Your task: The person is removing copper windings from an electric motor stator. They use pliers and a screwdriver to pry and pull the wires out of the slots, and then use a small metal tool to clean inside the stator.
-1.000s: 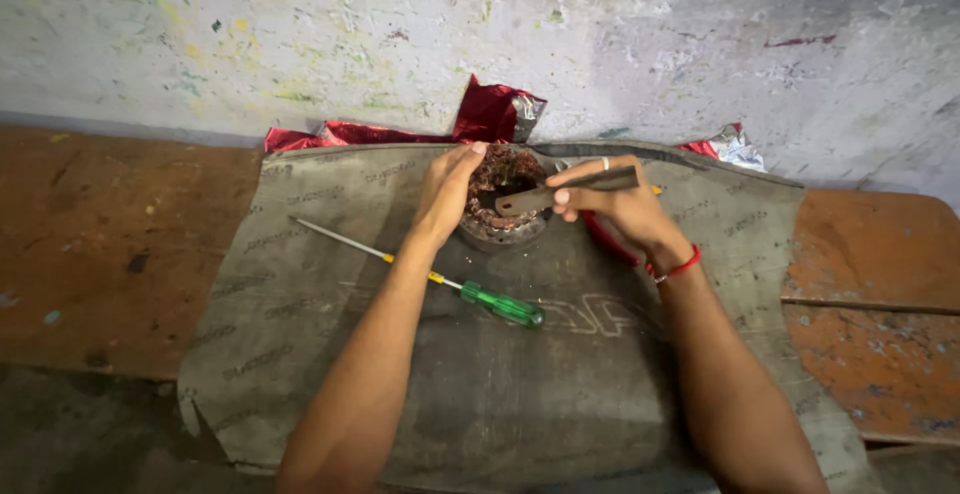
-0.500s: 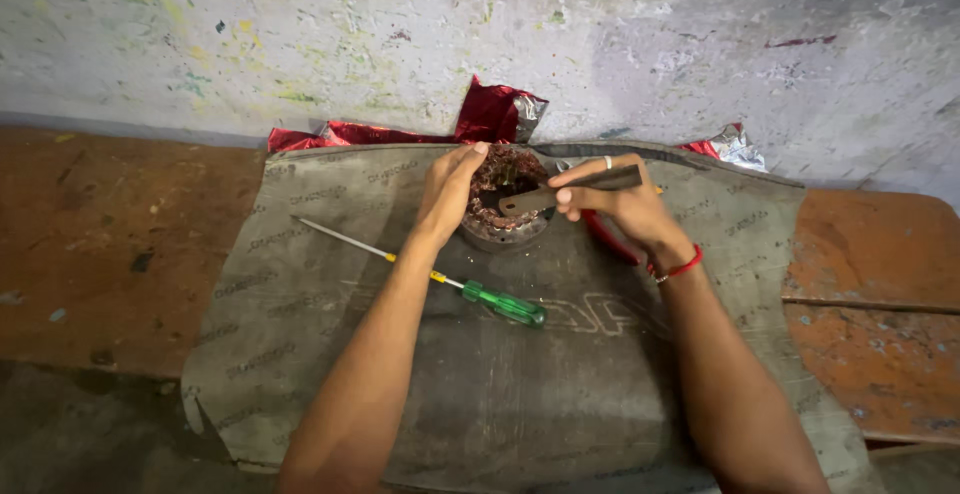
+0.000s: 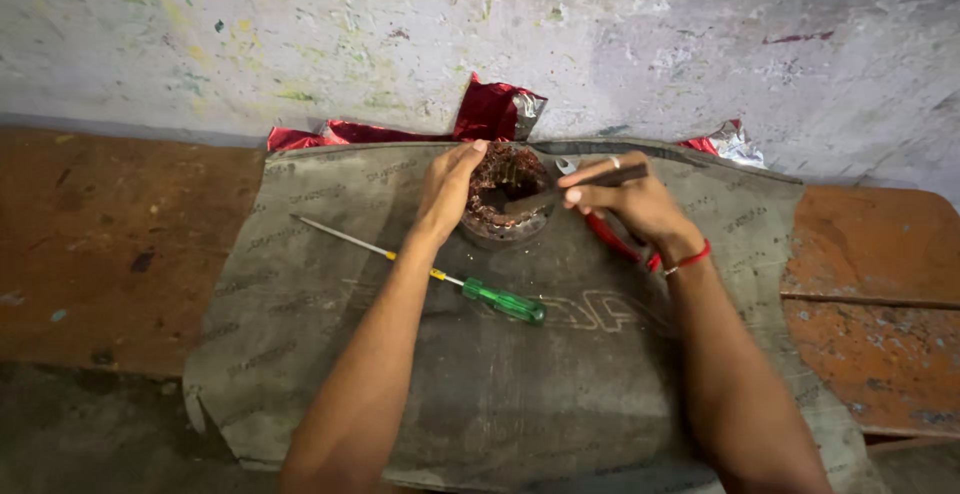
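A round metal motor stator (image 3: 505,199) with reddish copper windings sits on a grey sack cloth (image 3: 520,354). My left hand (image 3: 447,189) grips its left rim. My right hand (image 3: 625,199) holds a dark flat tool (image 3: 560,194) whose tip reaches into the stator's centre. Under my right wrist lie red-handled pliers (image 3: 615,239), partly hidden. A green-handled screwdriver (image 3: 460,284) lies on the cloth just below my left forearm.
Red foil wrappers (image 3: 495,109) lie against the stained wall behind the cloth, another at the right (image 3: 725,142). The cloth rests on a rust-brown floor (image 3: 110,244) with a crack at the right.
Both hands stay on the stator and tool with almost no shift; the view has moved slightly.
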